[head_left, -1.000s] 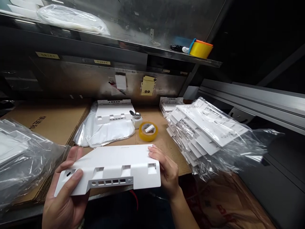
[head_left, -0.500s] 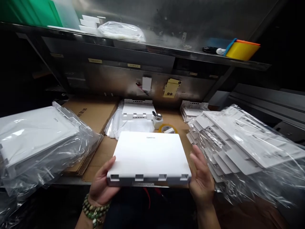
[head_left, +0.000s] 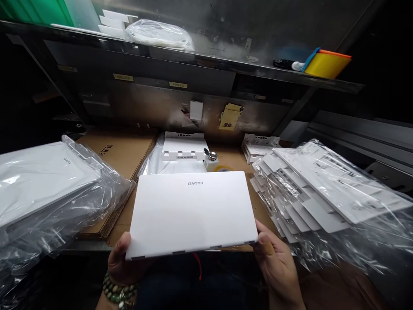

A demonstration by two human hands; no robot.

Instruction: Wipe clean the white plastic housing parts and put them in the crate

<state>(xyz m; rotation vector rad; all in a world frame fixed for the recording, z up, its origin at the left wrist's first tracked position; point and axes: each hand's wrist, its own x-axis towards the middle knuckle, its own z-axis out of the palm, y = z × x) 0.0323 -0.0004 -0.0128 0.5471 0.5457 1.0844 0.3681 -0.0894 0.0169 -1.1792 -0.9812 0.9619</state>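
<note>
Head view: white cover (head_left: 193,215), lettered face up
Left hand (head_left: 124,260): clamped on near left corner, thumb upright
Right hand (head_left: 275,260): clamped on near right corner

Panel (head_left: 192,215) between left hand (head_left: 127,263) and right hand (head_left: 275,261)
bagged cover (head_left: 41,181) further left, bagged stack (head_left: 318,185) further right, bottle (head_left: 211,163) ahead of both hands lol

Shelf (head_left: 226,62): yellow tub (head_left: 329,65) on your right, green thing (head_left: 35,12) on your left
Back wall (head_left: 145,107): yellow cards (head_left: 230,117) in front of you
</note>
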